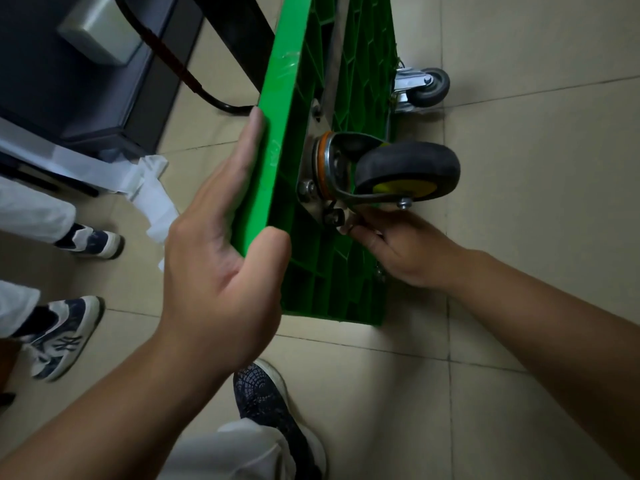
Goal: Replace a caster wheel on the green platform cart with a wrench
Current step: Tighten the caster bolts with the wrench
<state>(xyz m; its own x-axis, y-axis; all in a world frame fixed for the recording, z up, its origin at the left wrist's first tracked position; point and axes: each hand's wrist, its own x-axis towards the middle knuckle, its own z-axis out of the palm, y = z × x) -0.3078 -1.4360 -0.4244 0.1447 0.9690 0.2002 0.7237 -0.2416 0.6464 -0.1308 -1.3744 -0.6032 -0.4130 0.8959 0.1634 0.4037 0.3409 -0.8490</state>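
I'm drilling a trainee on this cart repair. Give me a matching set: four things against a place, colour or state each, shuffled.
1 left hand
2 right hand
3 near caster wheel
4 far caster wheel

A grey tyre
B grips the green platform cart by its edge
C black tyre, yellow hub
D fingertips at the mounting plate

Pairs: 1-B, 2-D, 3-C, 4-A

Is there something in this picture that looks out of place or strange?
The green plastic platform cart stands on its edge, held by the left hand. Its two casters do not match: the near black wheel with yellow hub looks bigger than the far small grey wheel.
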